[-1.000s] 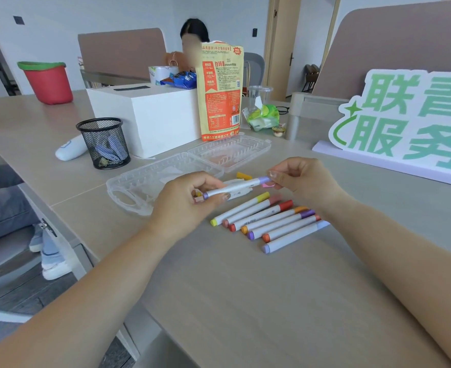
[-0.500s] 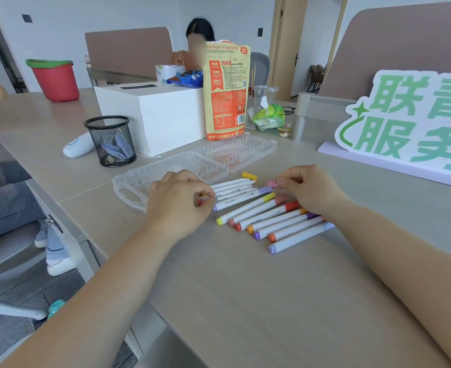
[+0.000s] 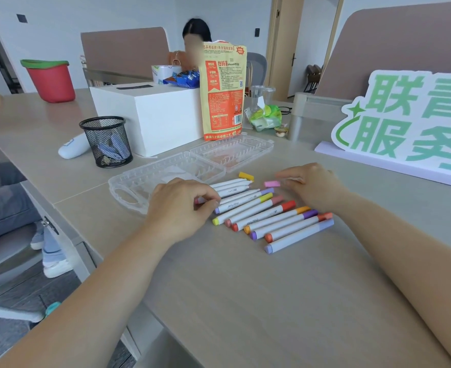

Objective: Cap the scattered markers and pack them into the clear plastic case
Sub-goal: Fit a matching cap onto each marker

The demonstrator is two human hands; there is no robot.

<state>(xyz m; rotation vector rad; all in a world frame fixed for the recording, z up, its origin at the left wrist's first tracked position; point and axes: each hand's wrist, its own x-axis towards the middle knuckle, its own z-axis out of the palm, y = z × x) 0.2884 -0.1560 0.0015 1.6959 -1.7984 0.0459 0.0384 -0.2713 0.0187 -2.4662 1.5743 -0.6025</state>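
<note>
Several white markers [image 3: 269, 219] with coloured caps lie side by side on the table. Behind them lie a few uncapped markers [image 3: 229, 185], a loose yellow cap [image 3: 246, 176] and a loose pink cap [image 3: 272, 184]. My left hand [image 3: 182, 205] rests at the markers' left ends, thumb and forefinger pinched on a pink-ended marker [image 3: 199, 201]. My right hand [image 3: 312, 184] hovers low, its blurred fingertips just right of the pink cap and holding nothing. The clear plastic case [image 3: 129, 181] lies open and flat behind my left hand.
A black mesh pen cup [image 3: 107, 142], a white box [image 3: 155, 115] and an orange snack bag [image 3: 223, 94] stand behind the case. A green-lettered sign [image 3: 404, 123] stands at the right. A person sits beyond the table. The table edge runs along the left.
The lavender-capped marker that both hands held up now lies in the row. Both hands have dropped to the table, and my right hand has shifted next to the pink cap.
</note>
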